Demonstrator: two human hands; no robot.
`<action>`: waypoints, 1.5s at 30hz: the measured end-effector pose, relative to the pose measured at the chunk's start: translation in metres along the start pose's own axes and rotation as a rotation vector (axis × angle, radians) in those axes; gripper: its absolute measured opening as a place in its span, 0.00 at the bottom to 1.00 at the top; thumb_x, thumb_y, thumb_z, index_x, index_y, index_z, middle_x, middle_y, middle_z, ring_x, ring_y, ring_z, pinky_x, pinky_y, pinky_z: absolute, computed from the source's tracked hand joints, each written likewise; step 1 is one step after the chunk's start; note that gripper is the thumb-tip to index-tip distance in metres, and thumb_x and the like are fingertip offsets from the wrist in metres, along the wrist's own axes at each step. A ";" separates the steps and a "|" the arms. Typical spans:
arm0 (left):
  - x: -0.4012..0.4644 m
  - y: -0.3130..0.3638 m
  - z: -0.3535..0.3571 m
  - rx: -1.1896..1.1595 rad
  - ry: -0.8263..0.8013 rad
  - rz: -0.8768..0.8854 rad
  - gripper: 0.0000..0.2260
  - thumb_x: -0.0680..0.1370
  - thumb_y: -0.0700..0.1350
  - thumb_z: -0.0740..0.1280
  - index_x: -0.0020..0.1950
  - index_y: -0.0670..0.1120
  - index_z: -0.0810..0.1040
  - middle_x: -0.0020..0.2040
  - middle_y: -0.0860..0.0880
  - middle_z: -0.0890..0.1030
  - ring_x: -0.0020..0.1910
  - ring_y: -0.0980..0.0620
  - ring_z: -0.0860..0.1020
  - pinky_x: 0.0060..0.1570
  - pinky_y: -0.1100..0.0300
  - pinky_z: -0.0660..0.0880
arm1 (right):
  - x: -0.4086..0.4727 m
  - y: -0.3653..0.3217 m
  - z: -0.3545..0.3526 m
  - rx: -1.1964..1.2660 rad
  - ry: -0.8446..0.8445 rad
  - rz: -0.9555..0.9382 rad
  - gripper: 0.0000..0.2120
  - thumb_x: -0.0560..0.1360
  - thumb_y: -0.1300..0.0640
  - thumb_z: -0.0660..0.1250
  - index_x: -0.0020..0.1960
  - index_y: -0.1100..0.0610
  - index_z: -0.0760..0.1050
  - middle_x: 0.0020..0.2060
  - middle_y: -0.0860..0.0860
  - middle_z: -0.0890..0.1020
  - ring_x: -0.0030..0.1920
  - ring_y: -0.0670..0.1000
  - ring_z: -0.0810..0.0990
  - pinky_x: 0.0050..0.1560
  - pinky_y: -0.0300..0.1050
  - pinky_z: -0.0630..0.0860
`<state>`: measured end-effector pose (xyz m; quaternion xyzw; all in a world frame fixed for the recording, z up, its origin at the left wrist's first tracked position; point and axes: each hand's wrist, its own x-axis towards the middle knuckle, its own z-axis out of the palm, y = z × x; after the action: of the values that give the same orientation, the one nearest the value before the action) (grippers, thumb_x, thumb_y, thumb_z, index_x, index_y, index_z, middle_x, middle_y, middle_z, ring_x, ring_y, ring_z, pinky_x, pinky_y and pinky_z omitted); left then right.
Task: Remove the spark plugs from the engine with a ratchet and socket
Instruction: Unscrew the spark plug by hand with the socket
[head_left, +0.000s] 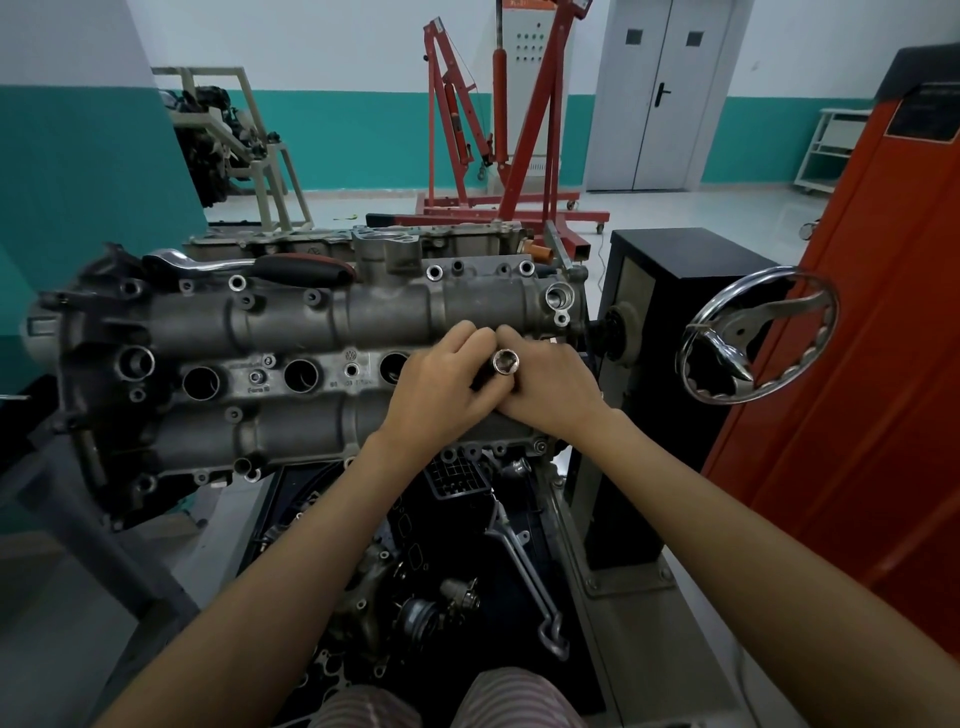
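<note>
Both forearms reach in, my left hand (441, 387) and right hand (550, 387) curled round the socket (505, 362), upright over the rightmost plug well, ratchet (244, 266) far-left.

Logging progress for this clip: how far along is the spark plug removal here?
Early, by the look of it. No removed plug is in view. Both hands, left hand and right hand, hold the socket over the rightmost well. The ratchet lies unused on the far side of the engine. The three open wells are too dark to tell whether plugs remain.
</note>
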<state>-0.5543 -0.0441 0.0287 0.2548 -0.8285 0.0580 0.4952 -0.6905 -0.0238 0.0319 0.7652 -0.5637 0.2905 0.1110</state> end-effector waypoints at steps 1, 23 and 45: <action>0.000 -0.001 0.001 -0.003 0.008 -0.010 0.13 0.74 0.45 0.64 0.33 0.40 0.67 0.31 0.46 0.68 0.25 0.49 0.65 0.22 0.59 0.64 | 0.000 0.000 0.000 0.004 0.003 0.003 0.11 0.71 0.52 0.64 0.42 0.57 0.65 0.29 0.53 0.76 0.31 0.58 0.76 0.30 0.43 0.62; 0.000 -0.002 0.003 -0.010 0.029 0.061 0.09 0.69 0.45 0.61 0.32 0.43 0.65 0.29 0.48 0.65 0.27 0.53 0.60 0.22 0.61 0.65 | 0.000 0.000 -0.001 -0.065 0.004 -0.026 0.14 0.69 0.49 0.59 0.45 0.57 0.77 0.35 0.55 0.81 0.37 0.58 0.78 0.34 0.48 0.69; -0.001 -0.005 0.001 0.000 0.038 0.058 0.18 0.74 0.47 0.66 0.29 0.40 0.67 0.24 0.46 0.69 0.22 0.49 0.66 0.21 0.58 0.67 | -0.002 -0.002 -0.001 0.023 0.042 0.019 0.12 0.71 0.52 0.59 0.39 0.58 0.78 0.32 0.54 0.81 0.35 0.56 0.78 0.32 0.44 0.65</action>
<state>-0.5526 -0.0486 0.0266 0.2294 -0.8262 0.0771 0.5088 -0.6895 -0.0214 0.0320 0.7548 -0.5649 0.3141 0.1112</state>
